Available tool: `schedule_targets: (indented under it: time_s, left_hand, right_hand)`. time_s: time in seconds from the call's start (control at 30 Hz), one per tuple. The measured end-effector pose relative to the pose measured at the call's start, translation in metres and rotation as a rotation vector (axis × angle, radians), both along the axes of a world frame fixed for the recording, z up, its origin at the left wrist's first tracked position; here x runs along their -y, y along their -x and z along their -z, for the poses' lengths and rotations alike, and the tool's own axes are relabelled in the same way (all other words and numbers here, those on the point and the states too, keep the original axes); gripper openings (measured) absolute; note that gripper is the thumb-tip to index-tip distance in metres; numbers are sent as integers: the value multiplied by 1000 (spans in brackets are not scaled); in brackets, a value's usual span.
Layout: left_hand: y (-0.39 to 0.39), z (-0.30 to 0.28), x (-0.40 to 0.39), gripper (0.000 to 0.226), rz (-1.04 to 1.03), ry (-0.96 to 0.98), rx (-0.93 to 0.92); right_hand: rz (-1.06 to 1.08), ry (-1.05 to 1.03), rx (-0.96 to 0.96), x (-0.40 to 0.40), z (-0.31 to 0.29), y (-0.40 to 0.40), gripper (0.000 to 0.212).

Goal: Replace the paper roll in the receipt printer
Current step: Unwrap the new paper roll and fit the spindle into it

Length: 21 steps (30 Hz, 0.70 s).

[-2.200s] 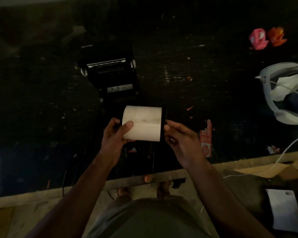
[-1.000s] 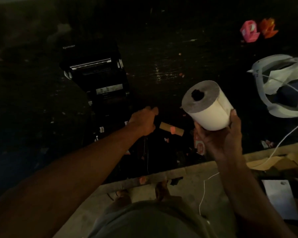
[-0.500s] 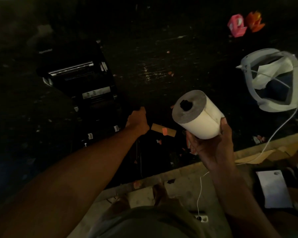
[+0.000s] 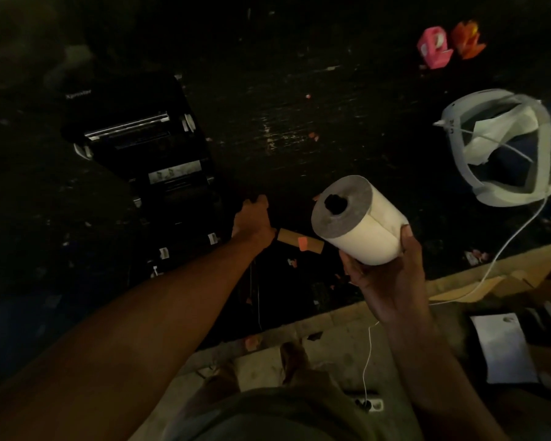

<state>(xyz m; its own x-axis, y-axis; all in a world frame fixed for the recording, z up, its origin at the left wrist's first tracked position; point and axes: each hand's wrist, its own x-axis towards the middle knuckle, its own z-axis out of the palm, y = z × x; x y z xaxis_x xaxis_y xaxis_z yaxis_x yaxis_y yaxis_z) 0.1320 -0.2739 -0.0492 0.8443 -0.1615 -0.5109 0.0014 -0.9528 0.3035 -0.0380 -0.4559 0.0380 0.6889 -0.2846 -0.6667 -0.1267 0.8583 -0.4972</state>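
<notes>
The black receipt printer [image 4: 172,173] sits on the dark table at the left with its lid swung open. My right hand [image 4: 392,281] holds a full white paper roll [image 4: 363,230] up in the air, right of the printer, with its grey end face and dark core hole turned toward me. My left hand [image 4: 253,221] rests on the table at the printer's near right corner with its fingers curled under. A bare brown cardboard core [image 4: 299,245] with an orange sticker lies flat, its left end touching the heel of that hand.
A white framed mask-like object [image 4: 503,148] with a white cable [image 4: 506,249] lies at the right. Pink [image 4: 433,49] and orange [image 4: 468,39] items sit far right at the back. The table's wooden front edge [image 4: 331,319] runs below my hands, with a white sheet [image 4: 503,348] beyond it.
Both hands held the roll at first. My left hand let go and dropped to the table beside the cardboard core, while my right hand carried the roll to the right and turned its end toward me.
</notes>
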Motion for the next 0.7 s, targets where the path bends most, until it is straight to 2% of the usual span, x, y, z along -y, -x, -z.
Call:
schedule_targets:
  time_s: [0.1,0.23,0.33,0.43,0.5,0.57,0.7]
  left_hand:
    - [-3,-4,-1,60,-84,57,1]
    - [-6,-24,2,29,-128,93,94]
    - [-9,-48,0,25,-262,301,88]
    - [-1,-79,-12,31,-410,636,-57]
    - [12,-101,-24,26,-457,795,-165]
    - [23,-119,-38,12,-456,904,-246]
    - [42,-143,-64,20,-465,1027,-294]
  right_hand:
    - [2,-21,1,0,0,4,52]
    - [0,-29,-3,0,-1,6,53]
    - [-3,-36,-5,1,-1,5,55]
    - [-13,-26,-2,0,-3,4,50]
    - [-26,-21,4,-4,-6,1,44]
    - [-49,-26,9,-8,-9,-2,42]
    - [-111,-39,23,-18,-10,-8,54]
